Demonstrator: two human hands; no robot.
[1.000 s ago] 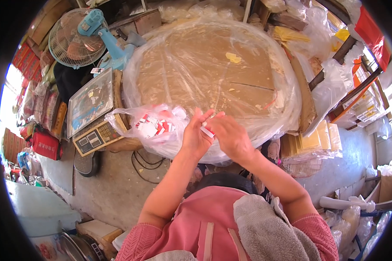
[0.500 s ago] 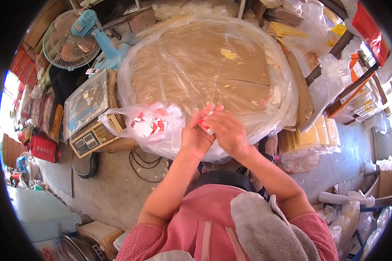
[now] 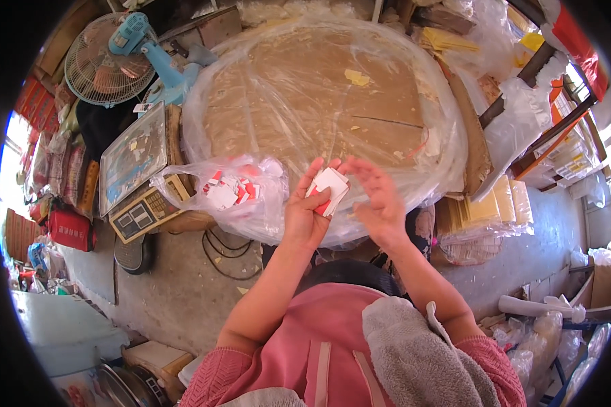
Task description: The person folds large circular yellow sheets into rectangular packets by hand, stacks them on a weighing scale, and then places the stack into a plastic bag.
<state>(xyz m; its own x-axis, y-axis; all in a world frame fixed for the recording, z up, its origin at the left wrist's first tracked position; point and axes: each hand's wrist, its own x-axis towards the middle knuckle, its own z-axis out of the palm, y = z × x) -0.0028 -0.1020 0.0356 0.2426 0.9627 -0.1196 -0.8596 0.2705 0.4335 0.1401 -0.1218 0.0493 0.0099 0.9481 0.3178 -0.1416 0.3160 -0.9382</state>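
My left hand grips a small stack of red and white cards, its thumb pressed across the top. To the right of the stack, apart from it, my right hand is raised with fingers spread and slightly blurred; nothing shows in it. Both hands hover over the near edge of a round table covered in clear plastic. A clear plastic bag lies open on the table left of my hands, with many loose red and white cards inside.
A weighing scale stands left of the table, with a blue fan behind it. Yellow scraps lie on the tabletop. Stacked yellowish packets sit at the right. A black cable loops on the floor.
My hands have come apart. The right hand has moved right, off the cards, and its fingers have spread. The stack now shows plainly in my left hand.
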